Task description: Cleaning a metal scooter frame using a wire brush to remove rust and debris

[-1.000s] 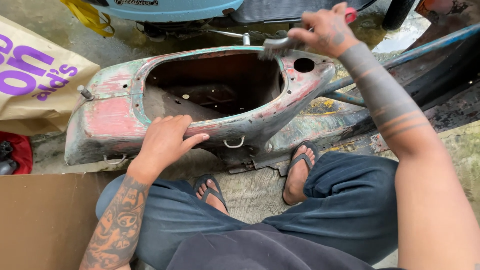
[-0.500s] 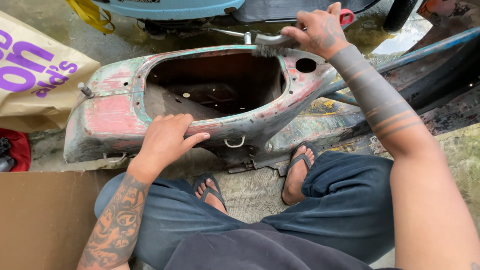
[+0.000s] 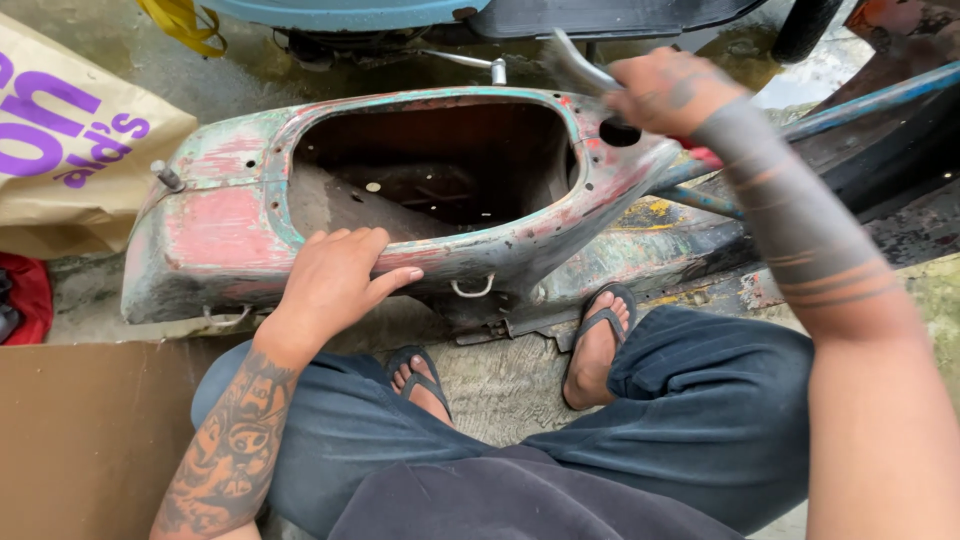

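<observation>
hidden: the tool's (image 3: 578,66) working end is motion-blurred, so its kind is hard to tell; its red grip (image 3: 705,156) peeks out below the right hand; the floor of the shell's cavity is in shadow
cut off: cardboard (image 3: 90,430) at lower left, a paper bag (image 3: 75,150) at the left edge, a blue vehicle body (image 3: 340,12) along the top
left hand (image 3: 335,280): flat, fingers spread, palm pressed on the near rim of the scooter body shell (image 3: 225,235); tattooed forearm rises from below
right hand (image 3: 668,92): fist closed around the tool, above the shell's right end beside a round hole (image 3: 620,132); banded forearm runs to lower right
shell: lies on wet concrete (image 3: 500,380) just beyond the feet; dented sheet metal; worn red and teal paint, rust; long oval opening
feet: sandals (image 3: 600,325), dark jeans (image 3: 700,420)
</observation>
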